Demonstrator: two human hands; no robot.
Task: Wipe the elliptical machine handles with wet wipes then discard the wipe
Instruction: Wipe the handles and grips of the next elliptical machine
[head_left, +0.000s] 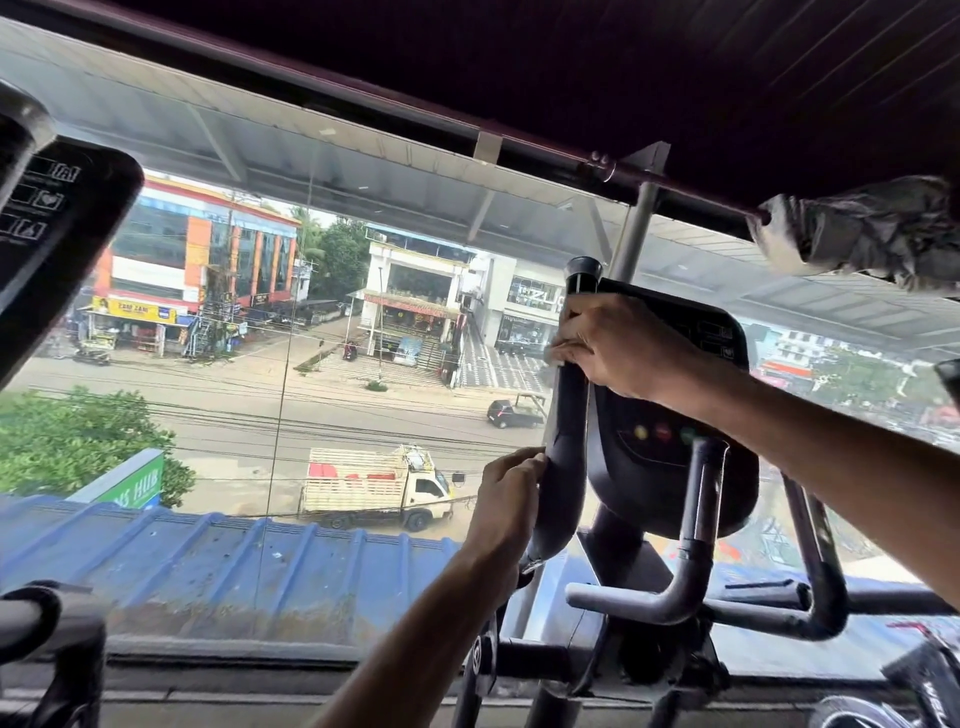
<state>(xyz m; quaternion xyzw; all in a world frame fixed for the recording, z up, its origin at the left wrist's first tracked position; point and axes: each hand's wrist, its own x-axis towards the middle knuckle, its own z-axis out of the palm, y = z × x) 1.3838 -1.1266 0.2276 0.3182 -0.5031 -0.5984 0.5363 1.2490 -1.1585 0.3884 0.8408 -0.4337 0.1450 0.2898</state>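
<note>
Elliptical handle (569, 410), a dark, smooth, curved tube (thicker lower down): the right hand (608, 345) has its grip curled round the top, pressing a thin pale wipe (557, 358); below that grip, the left hand (511, 493) clasps the bulge.

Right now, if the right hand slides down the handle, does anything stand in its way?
Yes: the left hand holds the same handle lower down, straight below the right hand. Between the two hands nothing else visibly blocks the handle. The console sits beside it, not across it.
</note>
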